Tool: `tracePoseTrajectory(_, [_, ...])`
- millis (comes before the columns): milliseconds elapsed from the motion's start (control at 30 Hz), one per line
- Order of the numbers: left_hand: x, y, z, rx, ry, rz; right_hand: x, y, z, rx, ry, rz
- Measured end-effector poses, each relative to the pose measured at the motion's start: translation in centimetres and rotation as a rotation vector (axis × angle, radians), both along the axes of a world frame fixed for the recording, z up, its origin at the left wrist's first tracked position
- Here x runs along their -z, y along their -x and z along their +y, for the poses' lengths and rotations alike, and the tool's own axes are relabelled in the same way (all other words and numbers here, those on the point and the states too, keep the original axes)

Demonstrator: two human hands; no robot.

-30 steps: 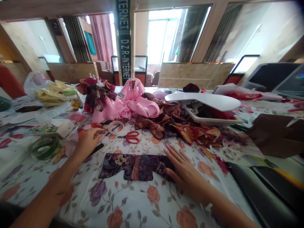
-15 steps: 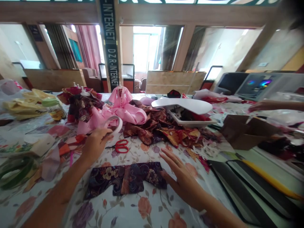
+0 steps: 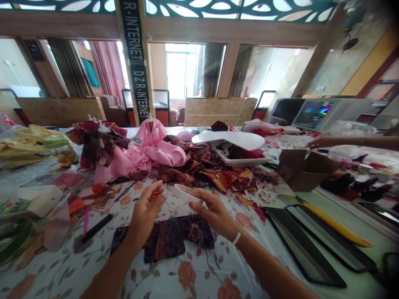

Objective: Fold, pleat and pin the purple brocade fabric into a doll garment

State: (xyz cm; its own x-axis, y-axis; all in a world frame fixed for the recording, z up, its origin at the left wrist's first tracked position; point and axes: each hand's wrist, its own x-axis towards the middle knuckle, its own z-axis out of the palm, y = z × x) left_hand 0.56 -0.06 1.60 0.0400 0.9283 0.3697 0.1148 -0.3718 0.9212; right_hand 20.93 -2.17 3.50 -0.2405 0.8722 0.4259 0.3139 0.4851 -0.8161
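Observation:
In my right hand (image 3: 216, 211) is a roll of white tape (image 3: 181, 189), gripped at its right side between thumb and fingers. My left hand (image 3: 145, 214) is raised just left of the roll, fingers curled together; whatever they pinch is too small to make out. A trace of red shows at its fingertips, where the red scissors lay; the rest of the scissors is hidden. Below both hands a dark patterned doll-sized garment (image 3: 170, 241) lies flat on the flowered tablecloth (image 3: 162, 280). My left forearm covers part of its left side.
Behind lie a pink doll dress (image 3: 151, 151), brown fabric (image 3: 174, 168) and a white box (image 3: 240, 155) with a tilted lid. To the right are a cardboard box (image 3: 302, 170) and black-edged panels (image 3: 302, 245). Another person's arm (image 3: 352, 142) reaches in. A black strip (image 3: 98, 227) lies left.
The tape roll has passed from my left hand to my right. Both hands have come together above the garment. A black strip now shows at left, and the scissors are mostly covered.

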Motion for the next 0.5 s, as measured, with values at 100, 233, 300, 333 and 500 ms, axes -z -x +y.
tracePoseTrajectory(100, [1.0,-0.7,-0.2,0.055,-0.008,0.014,1.0,0.1,0.2,0.028,-0.136,-0.031])
tracePoseTrajectory(233, [1.2,-1.6,-1.1,0.039,-0.082,0.042,1.8,0.5,-0.5,0.035,-0.227,-0.127])
tracePoseTrajectory(300, [1.2,-1.7,-1.3,-0.011,-0.088,0.042,1.9,0.7,-0.8,0.023,-0.258,-0.158])
tracePoseTrajectory(333, [1.2,-1.7,-1.4,-0.030,-0.092,0.045,1.9,0.7,-0.9,0.014,-0.267,-0.163])
tracePoseTrajectory(500, [1.0,-1.6,-1.8,-0.058,-0.189,0.173,2.2,0.6,-1.0,-0.001,-0.232,-0.118])
